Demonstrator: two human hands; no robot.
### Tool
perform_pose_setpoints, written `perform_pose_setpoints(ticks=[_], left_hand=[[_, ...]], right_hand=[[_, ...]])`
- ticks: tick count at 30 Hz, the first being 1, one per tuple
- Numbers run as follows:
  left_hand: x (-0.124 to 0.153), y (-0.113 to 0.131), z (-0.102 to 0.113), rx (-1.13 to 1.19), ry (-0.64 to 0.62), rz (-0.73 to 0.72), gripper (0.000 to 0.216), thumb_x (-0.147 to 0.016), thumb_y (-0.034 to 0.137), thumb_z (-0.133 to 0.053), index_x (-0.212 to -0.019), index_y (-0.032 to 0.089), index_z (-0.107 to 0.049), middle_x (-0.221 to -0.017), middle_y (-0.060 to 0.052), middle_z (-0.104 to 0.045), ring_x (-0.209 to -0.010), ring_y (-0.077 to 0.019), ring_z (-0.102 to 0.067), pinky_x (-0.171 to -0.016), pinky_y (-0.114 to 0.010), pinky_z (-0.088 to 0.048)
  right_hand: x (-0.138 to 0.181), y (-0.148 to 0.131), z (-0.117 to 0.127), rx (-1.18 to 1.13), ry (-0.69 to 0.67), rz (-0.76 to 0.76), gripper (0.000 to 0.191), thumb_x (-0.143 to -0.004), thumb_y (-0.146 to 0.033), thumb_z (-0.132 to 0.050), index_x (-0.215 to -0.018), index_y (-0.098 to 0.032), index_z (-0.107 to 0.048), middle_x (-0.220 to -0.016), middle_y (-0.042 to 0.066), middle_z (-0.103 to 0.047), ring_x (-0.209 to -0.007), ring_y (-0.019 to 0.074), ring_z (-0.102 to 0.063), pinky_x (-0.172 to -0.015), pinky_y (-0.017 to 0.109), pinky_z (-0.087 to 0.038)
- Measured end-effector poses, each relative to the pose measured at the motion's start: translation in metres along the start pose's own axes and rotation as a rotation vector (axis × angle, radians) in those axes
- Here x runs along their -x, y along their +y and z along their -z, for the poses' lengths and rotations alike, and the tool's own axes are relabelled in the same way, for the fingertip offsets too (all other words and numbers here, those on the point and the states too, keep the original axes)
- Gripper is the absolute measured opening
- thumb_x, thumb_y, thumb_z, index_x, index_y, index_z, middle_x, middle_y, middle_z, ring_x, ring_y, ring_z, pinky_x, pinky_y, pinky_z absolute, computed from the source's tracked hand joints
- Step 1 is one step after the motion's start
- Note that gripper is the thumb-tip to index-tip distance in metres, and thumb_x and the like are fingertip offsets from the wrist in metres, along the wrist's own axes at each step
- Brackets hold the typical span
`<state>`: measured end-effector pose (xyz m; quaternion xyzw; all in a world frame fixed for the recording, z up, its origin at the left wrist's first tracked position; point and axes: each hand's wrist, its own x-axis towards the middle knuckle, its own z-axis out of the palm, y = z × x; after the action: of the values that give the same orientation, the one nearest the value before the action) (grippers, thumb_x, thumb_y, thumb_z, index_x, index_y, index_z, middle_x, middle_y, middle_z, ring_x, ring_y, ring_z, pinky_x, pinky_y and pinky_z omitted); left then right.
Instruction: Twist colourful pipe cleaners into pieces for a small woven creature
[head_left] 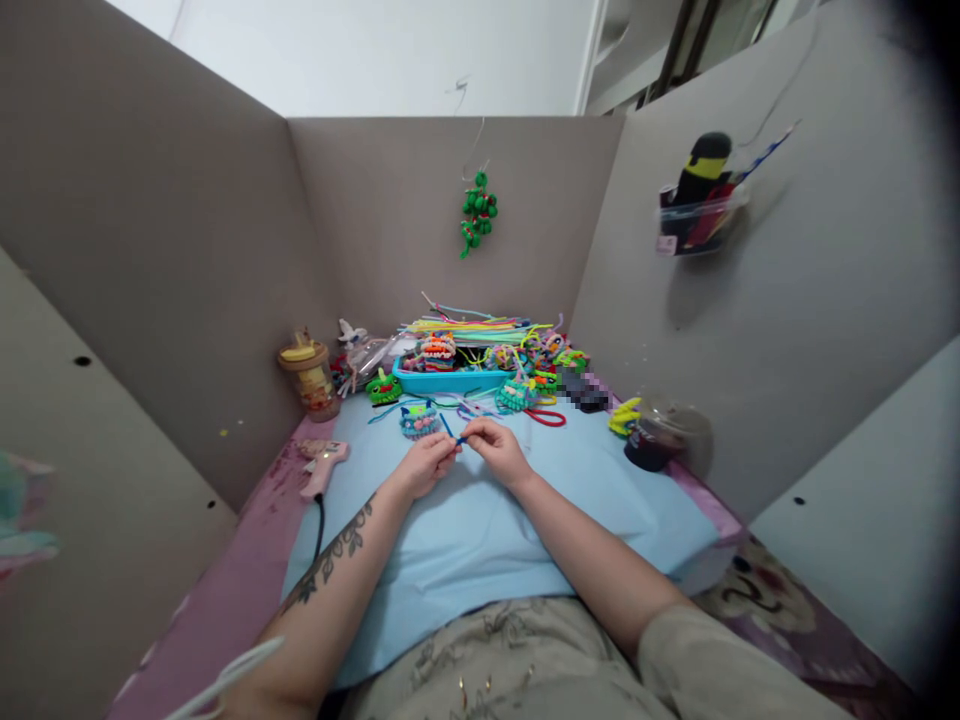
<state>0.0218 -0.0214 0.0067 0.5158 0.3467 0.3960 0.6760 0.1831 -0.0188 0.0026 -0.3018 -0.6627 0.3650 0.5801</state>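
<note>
My left hand (426, 462) and my right hand (496, 446) meet above a light blue mat (480, 520), both pinched on a thin blue pipe cleaner (455, 436) held between their fingertips. Just beyond my left hand lies a small woven figure in teal and pink (418, 420). Another teal woven figure (514, 395) sits past my right hand, with a red loop of pipe cleaner (546, 417) beside it.
A blue tray (442, 380) of woven figures and a heap of coloured pipe cleaners (480, 328) stand at the back. A pink glue gun (321, 462) lies left, a jar (309, 378) behind it, a dark lidded cup (658, 436) right. Grey partition walls surround the desk; a green ornament (477, 214) hangs ahead.
</note>
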Motion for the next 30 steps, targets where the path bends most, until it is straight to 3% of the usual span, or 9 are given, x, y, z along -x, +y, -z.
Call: perform_pose_setpoints(ticks=[3,6,9,14,17,21,26,30], left_hand=[[-0.002,0.000,0.000,-0.263,0.169,-0.187,0.028,-0.073,0.041,-0.056,-0.065,0.014,-0.052,-0.050,0.006,-0.039,-0.043,-0.0053,-0.029,-0.042,-0.019,-0.019],[-0.001,0.002,-0.001,-0.498,0.226,-0.309,0.029,-0.073,0.039,-0.055,-0.059,0.014,-0.054,-0.052,0.003,-0.045,-0.051,-0.0085,-0.037,-0.049,-0.021,-0.027],[0.001,0.003,-0.003,-0.587,0.197,-0.317,0.029,-0.074,0.039,-0.053,-0.062,0.013,-0.059,-0.055,0.001,-0.049,-0.055,-0.0107,-0.040,-0.053,-0.022,-0.030],[0.002,0.005,-0.005,-0.610,0.204,-0.289,0.035,-0.076,0.044,-0.050,-0.063,0.013,-0.058,-0.050,0.003,-0.039,-0.050,-0.0090,-0.034,-0.048,-0.021,-0.025],[0.003,0.004,-0.004,-0.567,0.169,-0.262,0.036,-0.075,0.047,-0.053,-0.061,0.013,-0.054,-0.050,0.005,-0.038,-0.048,-0.0073,-0.032,-0.045,-0.021,-0.023],[0.002,-0.003,-0.001,-0.336,0.028,-0.086,0.038,-0.074,0.049,-0.054,-0.064,0.013,-0.053,-0.046,0.006,-0.037,-0.040,-0.0049,-0.027,-0.040,-0.020,-0.016],[0.003,-0.005,0.002,-0.036,-0.163,0.115,0.035,-0.068,0.043,-0.063,-0.073,0.010,-0.057,-0.058,0.000,-0.049,-0.039,-0.0025,-0.028,-0.037,-0.019,-0.010],[0.007,0.000,0.002,0.058,-0.270,0.187,0.031,-0.067,0.039,-0.064,-0.071,0.009,-0.057,-0.059,-0.001,-0.049,-0.040,-0.0019,-0.027,-0.036,-0.018,-0.009]], right_hand=[[-0.001,0.005,0.000,-0.002,0.035,-0.107,0.019,-0.075,-0.033,-0.059,-0.086,-0.018,-0.063,-0.076,0.002,-0.059,-0.066,0.0129,-0.053,-0.060,0.025,-0.042],[-0.001,0.008,0.000,0.018,0.042,-0.145,0.020,-0.075,-0.036,-0.057,-0.076,-0.016,-0.060,-0.066,0.000,-0.055,-0.059,0.0114,-0.048,-0.055,0.023,-0.040],[-0.002,0.008,0.001,0.023,0.039,-0.150,0.022,-0.075,-0.037,-0.056,-0.070,-0.016,-0.057,-0.060,-0.001,-0.051,-0.057,0.0107,-0.045,-0.052,0.022,-0.037],[-0.002,0.011,0.003,0.041,0.000,-0.171,0.020,-0.075,-0.034,-0.056,-0.067,-0.016,-0.056,-0.056,-0.003,-0.046,-0.054,0.0097,-0.041,-0.050,0.021,-0.033],[-0.002,0.012,0.004,0.045,-0.039,-0.161,0.019,-0.075,-0.033,-0.055,-0.067,-0.016,-0.056,-0.056,-0.003,-0.046,-0.054,0.0098,-0.041,-0.052,0.022,-0.033],[-0.002,0.006,0.005,0.047,-0.108,-0.117,0.016,-0.076,-0.031,-0.056,-0.069,-0.016,-0.057,-0.063,-0.002,-0.051,-0.060,0.0114,-0.046,-0.059,0.023,-0.037],[-0.002,-0.005,0.005,0.028,-0.200,-0.023,0.016,-0.077,-0.031,-0.056,-0.068,-0.018,-0.059,-0.067,0.000,-0.053,-0.065,0.0133,-0.049,-0.065,0.026,-0.040],[-0.002,-0.008,0.005,0.000,-0.245,0.002,0.017,-0.077,-0.033,-0.057,-0.068,-0.019,-0.060,-0.070,0.001,-0.054,-0.069,0.0147,-0.051,-0.068,0.028,-0.041]])
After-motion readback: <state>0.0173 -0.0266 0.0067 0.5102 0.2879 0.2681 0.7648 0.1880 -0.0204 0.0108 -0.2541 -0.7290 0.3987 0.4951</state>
